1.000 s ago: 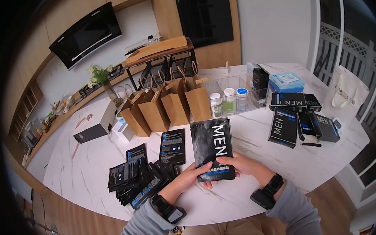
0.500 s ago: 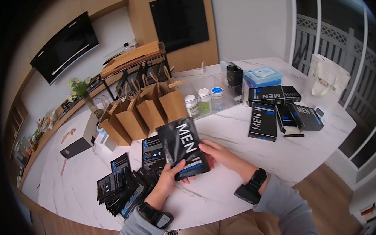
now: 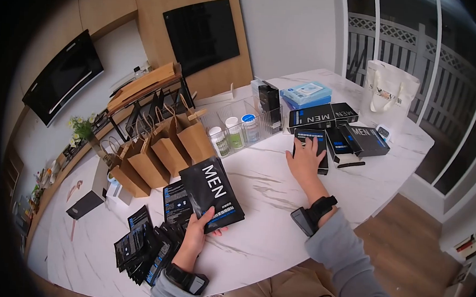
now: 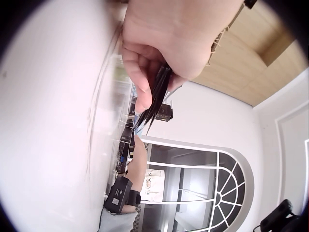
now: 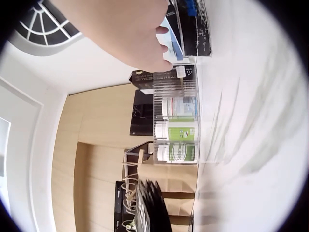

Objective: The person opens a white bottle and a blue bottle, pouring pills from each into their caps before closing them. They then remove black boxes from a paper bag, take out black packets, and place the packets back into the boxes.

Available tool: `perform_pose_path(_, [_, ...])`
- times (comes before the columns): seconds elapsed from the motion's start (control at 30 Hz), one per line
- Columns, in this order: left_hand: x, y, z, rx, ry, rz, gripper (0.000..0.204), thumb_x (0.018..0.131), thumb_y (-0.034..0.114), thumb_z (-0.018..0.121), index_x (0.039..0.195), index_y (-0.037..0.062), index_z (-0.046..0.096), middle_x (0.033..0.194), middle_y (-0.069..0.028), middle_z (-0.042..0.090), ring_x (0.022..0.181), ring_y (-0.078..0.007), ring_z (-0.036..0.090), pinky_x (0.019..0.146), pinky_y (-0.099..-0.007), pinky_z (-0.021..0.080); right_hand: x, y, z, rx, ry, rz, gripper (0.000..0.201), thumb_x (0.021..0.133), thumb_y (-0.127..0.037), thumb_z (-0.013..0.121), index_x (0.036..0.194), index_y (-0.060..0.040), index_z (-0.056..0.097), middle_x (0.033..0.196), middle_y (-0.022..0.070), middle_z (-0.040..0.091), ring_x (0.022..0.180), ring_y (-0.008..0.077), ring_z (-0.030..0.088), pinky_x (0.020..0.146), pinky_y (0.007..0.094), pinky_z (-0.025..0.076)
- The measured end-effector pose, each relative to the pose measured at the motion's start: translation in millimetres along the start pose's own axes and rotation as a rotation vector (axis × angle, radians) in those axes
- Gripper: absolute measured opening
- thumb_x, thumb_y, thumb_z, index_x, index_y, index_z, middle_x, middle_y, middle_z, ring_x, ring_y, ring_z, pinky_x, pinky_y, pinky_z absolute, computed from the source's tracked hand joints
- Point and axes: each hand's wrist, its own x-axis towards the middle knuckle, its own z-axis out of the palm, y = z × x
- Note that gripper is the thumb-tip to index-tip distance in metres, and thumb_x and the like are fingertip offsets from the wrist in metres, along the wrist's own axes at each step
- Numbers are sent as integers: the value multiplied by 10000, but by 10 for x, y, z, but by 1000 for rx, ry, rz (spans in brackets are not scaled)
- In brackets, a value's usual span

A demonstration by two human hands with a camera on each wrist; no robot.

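My left hand (image 3: 192,239) grips a stack of black sachets (image 3: 216,193), thumb on the printed "MEN" face and fingers underneath. Their layered edges (image 4: 158,94) show in the left wrist view. At the right of the table, my right hand (image 3: 304,162) lies over a black box (image 3: 321,163), its fingers spread across the top. Part of that box (image 5: 197,31) appears beside the hand in the right wrist view. A pile of similar sachets (image 3: 143,249) spreads out left of my left hand, and another sachet (image 3: 176,202) lies partly behind the held stack.
More black boxes (image 3: 368,141), one with its flap open, lie right of my right hand. Behind them are blue packs (image 3: 307,93) and a white bag (image 3: 389,89). A clear organizer (image 3: 261,129) holds bottles; brown paper bags (image 3: 164,149) and a white box (image 3: 87,188) stand left.
My right hand has left the sachet stack and moved right onto a black box. The left hand keeps the stack, now alone. The head view has swung to the right.
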Motion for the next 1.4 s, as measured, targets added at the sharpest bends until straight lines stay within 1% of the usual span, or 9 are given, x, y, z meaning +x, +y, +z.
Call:
perform_pose_path(0.03, [-6,7,10,14,5,3,350,883,309,484,972,-29,506,723,-128,615,573,-179,599,437,-230,430,7,34,28,-99,-59,23,530,778,-355,568,1221,-83,464,1286,189,374,1255,352,240,924,672,148])
perform_pose_path(0.13, [2,-3,-22,36,-25,0,354,885,310,482,971,-32,507,723,-129,616,569,-176,597,440,-230,431,-33,43,107,-242,-213,23,639,793,-429,515,1318,-103,354,1365,209,279,1288,362,193,949,667,92])
perform_pose_path(0.4, [-3,-11,-9,55,-31,18,351,893,307,466,955,-34,523,707,-135,614,552,-172,587,441,-229,429,-142,-117,95,-260,-308,-113,710,794,-486,499,1358,-118,275,1390,202,242,1301,338,186,975,637,91])
perform_pose_path(0.53, [-6,1,16,53,-30,39,359,889,316,469,958,-33,524,701,-138,614,544,-169,583,442,-227,428,-139,-143,154,-46,-224,-182,576,822,-436,484,1282,-99,405,1343,208,322,1289,332,226,982,626,90])
perform_pose_path(0.6, [3,-7,-21,46,-44,35,357,881,306,489,960,-40,525,715,-134,617,548,-178,591,436,-232,431,-12,-137,122,274,-56,-46,452,838,-368,488,1184,-77,491,1314,190,365,1285,332,236,998,601,98])
perform_pose_path(0.77, [-4,-9,-19,20,-33,28,359,870,300,514,961,-47,530,732,-128,620,561,-184,601,432,-238,436,220,168,-339,-19,493,55,317,775,-152,542,1087,-96,540,1284,156,394,1286,323,233,995,592,142])
perform_pose_path(1.0, [-29,3,26,36,-15,53,360,877,318,491,976,-27,523,711,-126,617,551,-166,584,443,-222,429,282,788,-380,-400,347,435,514,672,-110,658,1157,-144,490,1241,96,425,1251,285,294,951,629,194])
perform_pose_path(1.1, [-41,23,12,33,-29,63,355,876,313,496,971,-28,525,722,-125,619,561,-168,589,446,-224,431,284,844,-410,-410,251,547,595,640,-117,706,1182,-170,466,1242,57,415,1230,259,325,882,581,334])
perform_pose_path(1.4, [-14,-22,-44,-15,-70,72,335,882,269,506,980,-51,513,772,-127,613,600,-197,610,464,-249,456,291,971,-432,-64,583,421,329,803,-60,529,1131,-85,531,1129,113,519,1097,283,462,883,377,390])
